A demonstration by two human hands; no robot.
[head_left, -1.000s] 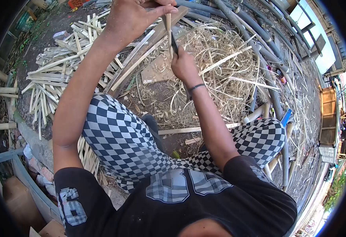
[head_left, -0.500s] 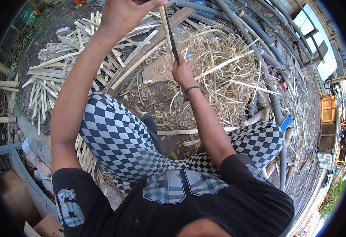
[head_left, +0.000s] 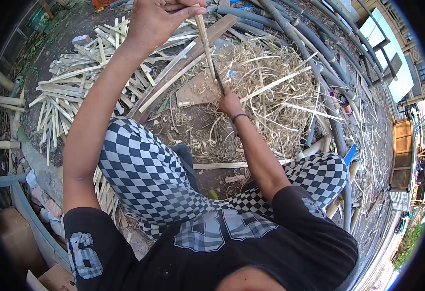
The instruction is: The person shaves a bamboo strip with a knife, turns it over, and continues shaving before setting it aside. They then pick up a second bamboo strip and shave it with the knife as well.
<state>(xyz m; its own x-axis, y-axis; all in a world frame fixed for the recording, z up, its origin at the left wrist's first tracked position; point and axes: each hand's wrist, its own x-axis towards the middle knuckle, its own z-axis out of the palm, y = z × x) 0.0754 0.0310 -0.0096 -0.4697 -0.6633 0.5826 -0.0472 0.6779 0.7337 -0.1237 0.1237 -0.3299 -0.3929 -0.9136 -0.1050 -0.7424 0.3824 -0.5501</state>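
Over ground shavings (head_left: 270, 114), my left hand (head_left: 155, 23) pinches a wooden strip (head_left: 205, 44); my right hand (head_left: 230, 104), closed round a knife (head_left: 219, 83), has moved lower, leaving the upper length clear

Left hand (head_left: 155, 22) holding wooden strip (head_left: 205, 44), knife (head_left: 219, 81) in right hand (head_left: 230, 103)

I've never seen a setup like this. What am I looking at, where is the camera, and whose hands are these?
There is no machine here: a person is working bare-handed. Every picture comes from one camera worn on the head, looking down past the black shirt and checkered trousers.

The left hand pinches the top of a thin, pale strip. The right hand grips what looks like a dark knife, its blade by the strip's lower end.

On the ground lie curled shavings, a pile of pale strips and long poles.
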